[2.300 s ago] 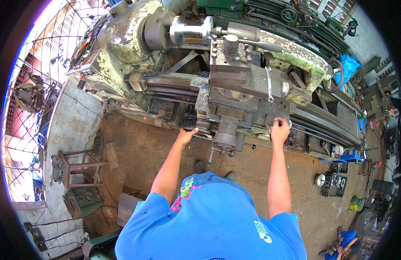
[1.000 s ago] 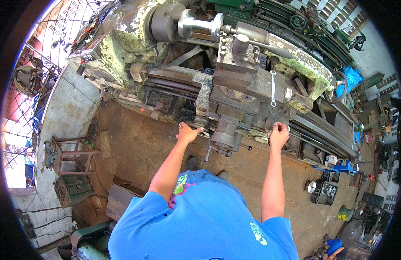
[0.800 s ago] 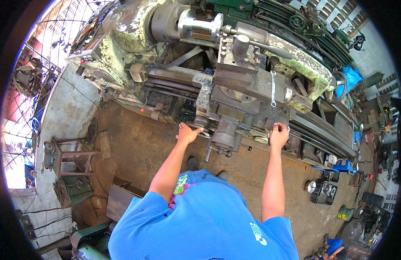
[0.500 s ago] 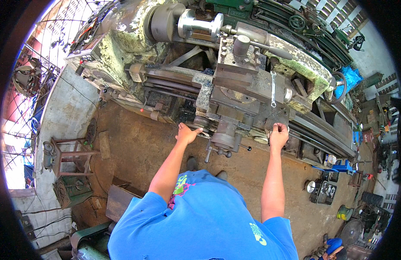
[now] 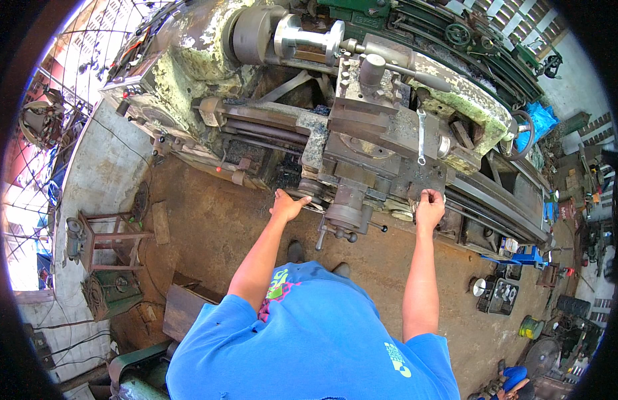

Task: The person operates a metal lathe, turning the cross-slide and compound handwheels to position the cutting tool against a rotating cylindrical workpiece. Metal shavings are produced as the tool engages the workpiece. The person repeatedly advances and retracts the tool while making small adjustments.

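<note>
A brown, rust-stained floor (image 5: 209,227) carries the big lathe (image 5: 362,127). On the floor to the left stands a small rusty stool (image 5: 112,240), a flat board (image 5: 185,310) lies nearby, and at the right sit what may be metal cans (image 5: 499,293).

A workshop floor (image 5: 209,227) of rust-brown, stained ground spreads below the big machine, meeting a pale concrete wall (image 5: 99,170) on the left where daylight pours through a metal window grille (image 5: 39,133). By that wall stand a small reddish metal stool (image 5: 112,240) and a flat wooden board (image 5: 185,310), with a green machine part (image 5: 132,377) low in the corner. On the right lie a blue plastic sheet (image 5: 539,123), a crate of metal parts (image 5: 502,297), a green bucket (image 5: 530,327) and more dark machinery along the far wall.
</note>
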